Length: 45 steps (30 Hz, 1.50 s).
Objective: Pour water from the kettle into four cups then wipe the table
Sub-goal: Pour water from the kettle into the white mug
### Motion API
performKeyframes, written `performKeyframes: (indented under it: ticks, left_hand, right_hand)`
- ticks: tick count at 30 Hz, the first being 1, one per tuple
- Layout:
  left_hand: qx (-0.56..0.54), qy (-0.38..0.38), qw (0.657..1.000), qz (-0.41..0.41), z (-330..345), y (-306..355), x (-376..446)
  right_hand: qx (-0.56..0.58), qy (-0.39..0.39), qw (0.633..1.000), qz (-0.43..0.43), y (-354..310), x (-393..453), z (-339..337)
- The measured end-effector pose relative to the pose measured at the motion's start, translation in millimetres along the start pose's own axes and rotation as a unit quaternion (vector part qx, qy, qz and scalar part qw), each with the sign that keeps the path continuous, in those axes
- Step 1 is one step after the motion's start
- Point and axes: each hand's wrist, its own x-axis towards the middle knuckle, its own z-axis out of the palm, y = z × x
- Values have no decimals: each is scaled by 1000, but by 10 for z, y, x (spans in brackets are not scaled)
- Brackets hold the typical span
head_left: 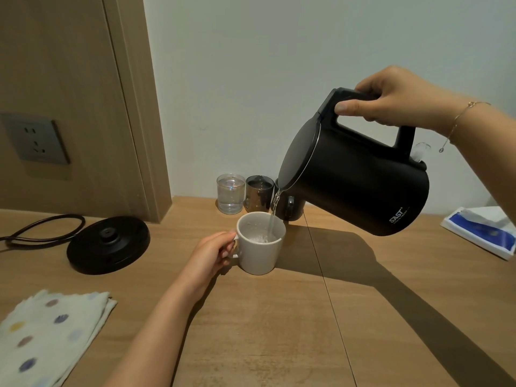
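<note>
Lettering on the black kettle (pixel 354 185) reads "SAST", white, low on its side. Right hand (pixel 396 99) wraps the handle, tipping the kettle left; water streams into the white mug (pixel 259 247) mid-table. Left hand (pixel 215 252) pinches the mug's handle. Clear glass (pixel 230 194) and two dark cups wait just beyond; spotted cloth (pixel 50 333) near left.

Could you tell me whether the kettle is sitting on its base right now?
No, the right hand holds the kettle tilted above the white mug, while the base sits bare on the table.
</note>
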Motion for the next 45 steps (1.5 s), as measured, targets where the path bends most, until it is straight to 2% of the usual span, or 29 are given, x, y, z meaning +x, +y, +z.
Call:
performKeyframes:
  ticks: [45]
  left_hand:
    - [-1,-5,1000,6,-12,-16,12]
  right_hand:
    - [-21,-29,999,-8,-14,-4,105]
